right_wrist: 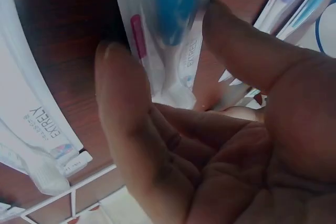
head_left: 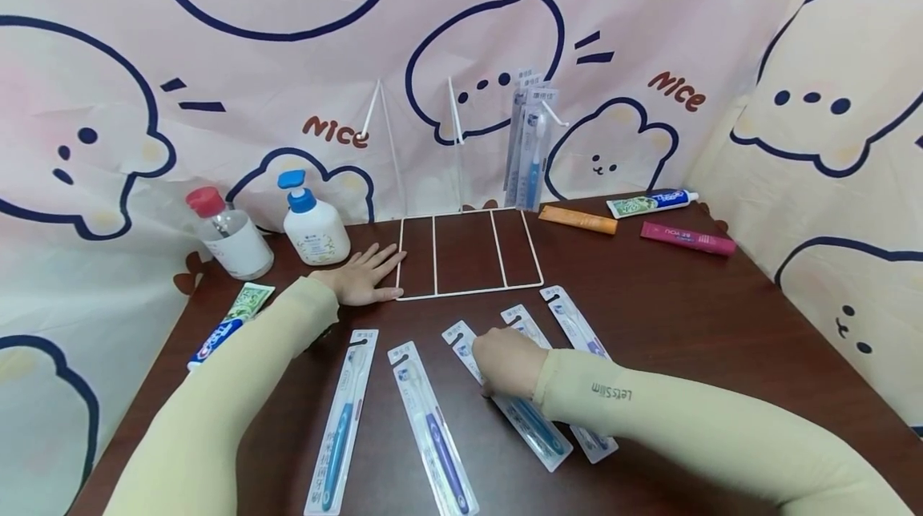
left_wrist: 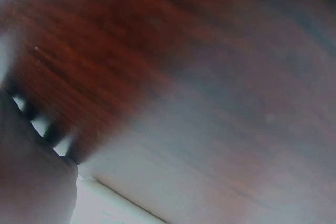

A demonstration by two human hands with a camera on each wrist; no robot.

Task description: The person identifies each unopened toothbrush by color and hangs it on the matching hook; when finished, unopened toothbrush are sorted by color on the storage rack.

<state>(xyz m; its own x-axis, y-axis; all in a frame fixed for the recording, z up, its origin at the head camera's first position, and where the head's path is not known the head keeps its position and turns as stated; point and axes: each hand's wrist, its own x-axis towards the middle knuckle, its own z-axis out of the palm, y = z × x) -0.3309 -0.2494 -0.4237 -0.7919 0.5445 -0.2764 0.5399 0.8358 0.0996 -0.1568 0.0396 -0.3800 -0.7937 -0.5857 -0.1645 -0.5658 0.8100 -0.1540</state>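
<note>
My right hand [head_left: 510, 360] is curled over a packaged toothbrush [head_left: 537, 428] with a blue handle, which lies slantwise on the table. In the right wrist view, thumb and forefinger grip the two long edges of this pack [right_wrist: 176, 3]. Spread flat on the table, my left hand [head_left: 366, 274] has its fingertips at the left side of the white wire rack's base [head_left: 469, 292]. Another toothbrush pack [head_left: 530, 324] lies just right of the gripped one, partly hidden by my right hand and sleeve. The left wrist view is blurred, showing mostly wood grain.
A blue-handled pack [head_left: 339, 436], a purple-handled pack [head_left: 436, 436] and another pack [head_left: 577, 320] lie around. Several packs [head_left: 530, 147] hang on the rack's right hook. Behind stand a pump bottle [head_left: 317, 231] and a red-capped bottle [head_left: 234, 243]. Toothpaste tubes [head_left: 231, 324] lie left and right.
</note>
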